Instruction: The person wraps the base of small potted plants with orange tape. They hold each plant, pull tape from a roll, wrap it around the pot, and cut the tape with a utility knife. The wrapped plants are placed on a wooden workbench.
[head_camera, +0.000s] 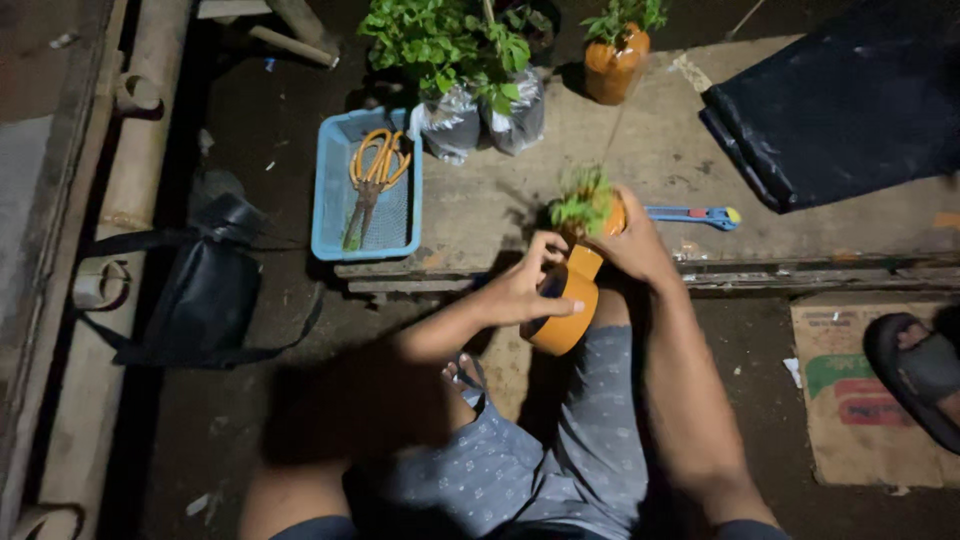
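Your left hand (525, 290) wraps the orange pot (565, 310); your right hand (630, 245) seemingly clasps its plant (582, 203) (fingers hidden).

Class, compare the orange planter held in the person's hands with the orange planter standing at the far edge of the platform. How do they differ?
The held planter is tilted and gripped by the left hand and right hand; the far planter stands upright, untouched. The held one sits over the person's lap, the far one beside bagged plants. Both are orange and carry green leaves.

bare forearms, grey patterned shorts (560, 450)
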